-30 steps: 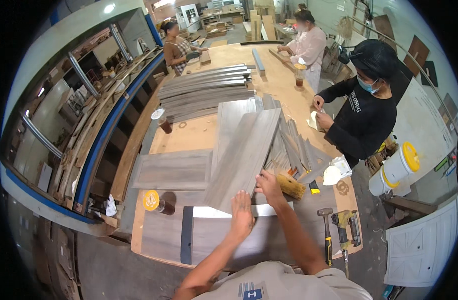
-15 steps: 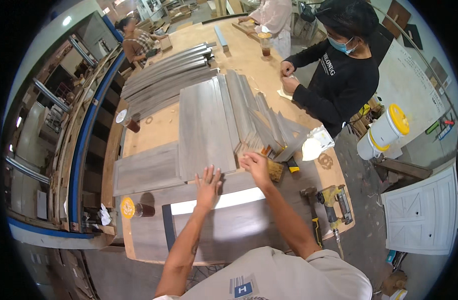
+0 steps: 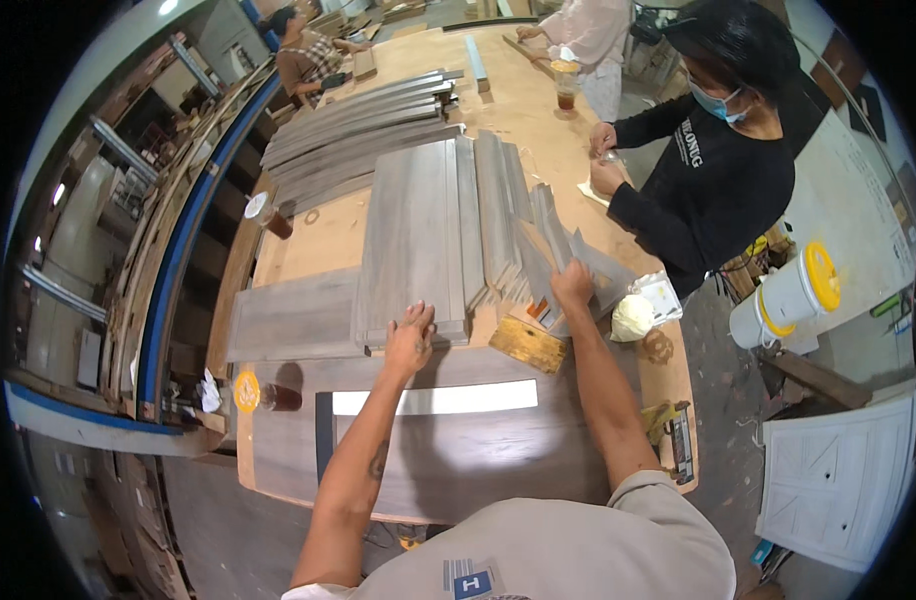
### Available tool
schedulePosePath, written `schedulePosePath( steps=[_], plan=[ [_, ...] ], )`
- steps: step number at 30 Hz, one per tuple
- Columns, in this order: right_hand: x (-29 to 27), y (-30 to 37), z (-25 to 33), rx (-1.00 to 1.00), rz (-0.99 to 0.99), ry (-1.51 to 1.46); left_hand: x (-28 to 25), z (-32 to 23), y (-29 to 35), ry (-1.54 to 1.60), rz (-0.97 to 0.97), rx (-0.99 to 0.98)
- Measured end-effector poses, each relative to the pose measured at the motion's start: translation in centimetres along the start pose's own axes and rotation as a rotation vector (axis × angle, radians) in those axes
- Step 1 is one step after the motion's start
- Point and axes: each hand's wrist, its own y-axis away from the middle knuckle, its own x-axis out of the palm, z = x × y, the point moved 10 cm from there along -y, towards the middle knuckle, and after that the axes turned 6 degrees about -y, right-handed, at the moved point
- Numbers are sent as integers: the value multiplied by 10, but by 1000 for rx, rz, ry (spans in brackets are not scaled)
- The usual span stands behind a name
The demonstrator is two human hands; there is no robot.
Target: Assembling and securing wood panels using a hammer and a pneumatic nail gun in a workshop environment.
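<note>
My left hand (image 3: 410, 338) lies with fingers spread on the near end of a large grey wood-grain panel (image 3: 408, 240). To the right, my right hand (image 3: 574, 285) is closed at the near end of a thin wooden piece (image 3: 540, 245) among several narrow and pointed grey pieces; the fingertips are partly hidden. A worn yellowish wooden block (image 3: 527, 345) lies just left of my right wrist. Nearer to me is a grey wood-grain panel (image 3: 458, 455) with a bright white strip (image 3: 468, 397) along it. Another flat grey panel (image 3: 293, 315) lies at the left.
Long grey strips (image 3: 353, 150) are stacked beyond. Drink cups (image 3: 281, 397) stand along the left edge. A nail gun (image 3: 671, 440) and a white packet (image 3: 660, 298) lie at the right. A person in black (image 3: 718, 170) works at the right side; white buckets (image 3: 793, 295) stand behind.
My right hand has moved right and away from me, from beside the wooden block to the pointed pieces. My left hand stays on the large panel. The whole view has shifted slightly.
</note>
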Motion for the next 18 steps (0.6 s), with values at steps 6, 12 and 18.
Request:
schedulePosePath(
  steps=[6,12,18],
  plan=[
    [9,-5,-6,110,178,14,-21,-14,98,581,-46,-101],
    [21,-10,-45,260,416,-448,29,5,238,890,-21,-333],
    [-19,153,16,354,720,-1261,35,44,327,1009,-142,-601]
  ],
)
